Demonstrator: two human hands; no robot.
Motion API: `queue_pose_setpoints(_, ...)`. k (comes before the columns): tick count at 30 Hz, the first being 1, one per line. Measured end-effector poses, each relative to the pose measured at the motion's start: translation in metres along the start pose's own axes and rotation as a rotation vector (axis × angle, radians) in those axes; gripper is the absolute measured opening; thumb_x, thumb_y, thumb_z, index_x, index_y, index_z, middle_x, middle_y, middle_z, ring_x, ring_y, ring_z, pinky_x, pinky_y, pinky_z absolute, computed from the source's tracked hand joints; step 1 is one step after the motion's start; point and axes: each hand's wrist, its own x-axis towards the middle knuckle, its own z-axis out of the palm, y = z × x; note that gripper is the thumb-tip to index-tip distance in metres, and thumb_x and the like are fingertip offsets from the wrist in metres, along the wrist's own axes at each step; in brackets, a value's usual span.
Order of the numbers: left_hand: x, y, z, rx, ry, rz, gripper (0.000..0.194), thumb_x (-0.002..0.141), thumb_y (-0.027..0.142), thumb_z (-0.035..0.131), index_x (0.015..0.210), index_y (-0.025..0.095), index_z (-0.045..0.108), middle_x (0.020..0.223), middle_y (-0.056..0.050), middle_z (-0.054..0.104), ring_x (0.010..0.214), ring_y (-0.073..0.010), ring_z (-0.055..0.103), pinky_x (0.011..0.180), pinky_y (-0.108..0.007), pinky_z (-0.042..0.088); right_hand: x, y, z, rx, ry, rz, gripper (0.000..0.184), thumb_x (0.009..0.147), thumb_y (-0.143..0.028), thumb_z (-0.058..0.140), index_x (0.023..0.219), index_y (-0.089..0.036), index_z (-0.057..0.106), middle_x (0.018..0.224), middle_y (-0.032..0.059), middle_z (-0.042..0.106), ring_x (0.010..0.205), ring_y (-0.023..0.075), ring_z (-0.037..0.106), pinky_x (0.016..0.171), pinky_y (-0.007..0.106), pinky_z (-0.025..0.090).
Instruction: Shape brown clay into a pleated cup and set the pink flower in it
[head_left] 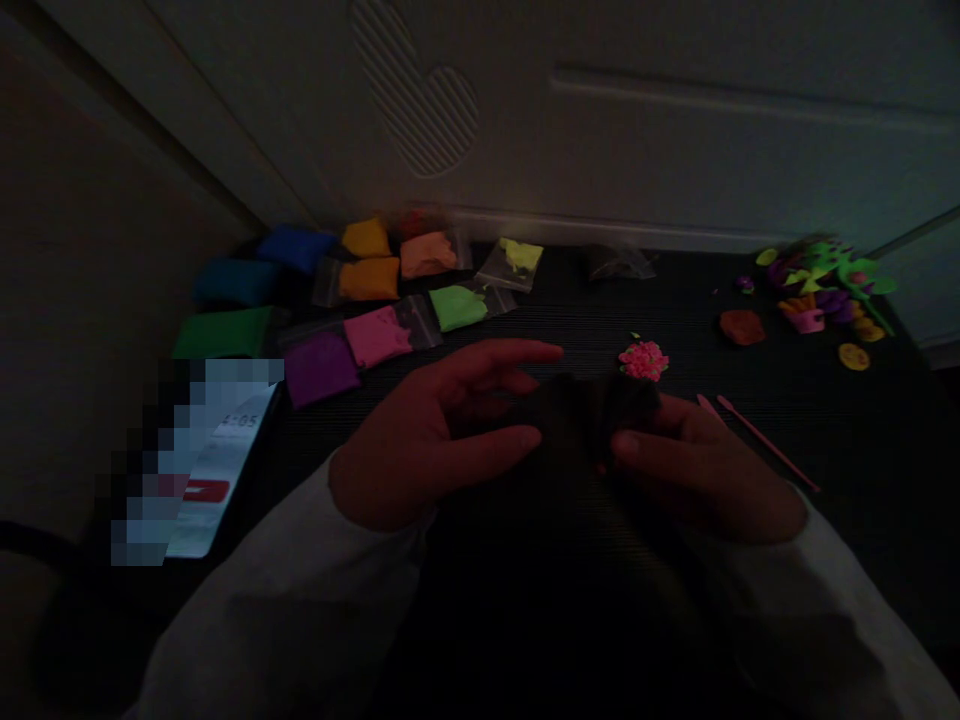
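Note:
In dim light, my right hand (697, 465) pinches a dark, soft-looking piece (632, 405) between thumb and fingers. Its kind is hard to make out against the black tabletop (540, 560). My left hand (442, 430) is level with it on the left, thumb and fingers spread apart. Whether the left fingertips touch the dark piece's near side is lost in shadow. Just beyond the hands lies a pink clustered clay piece (643, 361) with green bits at its edge. Beside the right hand rest a pink modelling tool (772, 445) and another pink tool, partly hidden.
Bags of coloured clay (379, 335) line the back left. A lit phone (225, 470) leans at the left. At the back right are a brown-red clay lump (742, 327), small clay figures (832, 285) and a yellow disc (854, 357). A pale panel (637, 160) closes off the back.

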Motion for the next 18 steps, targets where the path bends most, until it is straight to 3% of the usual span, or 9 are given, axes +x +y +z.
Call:
queue_pose_setpoints(6,0.005,-0.006,0.005,0.015,0.01,-0.031,0.047,0.069,0.017,0.067,0.115,0.027,0.058,0.102,-0.002,0.066,0.085,-0.0163,0.066,0.066,-0.021,0.052,0.001,0.003,0.003,-0.181,0.163,-0.049,0.012,0.074,-0.031,0.067,0.078,-0.02,0.063,0.071,-0.0018,0.067,0.063,0.0119,0.064,0.058,0.024,0.051)
queue_pose_setpoints(10,0.009,-0.01,0.009,0.025,0.039,-0.004,0.045,0.072,0.015,0.064,0.115,0.021,0.056,0.105,-0.004,0.066,0.092,-0.0169,0.065,0.075,-0.024,0.051,0.004,0.005,0.006,-0.27,0.267,-0.21,0.016,0.072,-0.024,0.069,0.086,-0.022,0.061,0.081,-0.0015,0.068,0.071,0.0113,0.064,0.063,0.023,0.05)
queue_pose_setpoints(13,0.01,-0.011,0.011,0.046,0.017,0.026,0.042,0.072,0.014,0.064,0.113,0.02,0.056,0.104,-0.003,0.067,0.092,-0.0155,0.065,0.076,-0.023,0.05,0.006,0.006,0.006,-0.475,0.331,-0.264,0.019,0.07,-0.023,0.07,0.087,-0.021,0.06,0.083,-0.0009,0.066,0.075,0.0124,0.062,0.067,0.025,0.049)
queue_pose_setpoints(18,0.012,-0.013,0.015,0.052,0.011,0.031,0.022,0.074,0.024,0.066,0.095,0.019,0.061,0.092,0.0,0.068,0.085,-0.0129,0.064,0.075,-0.023,0.048,0.005,0.012,0.001,-0.69,0.338,-0.351,0.017,0.076,-0.029,0.065,0.089,-0.022,0.059,0.083,-0.0005,0.063,0.078,0.0149,0.06,0.072,0.03,0.046)
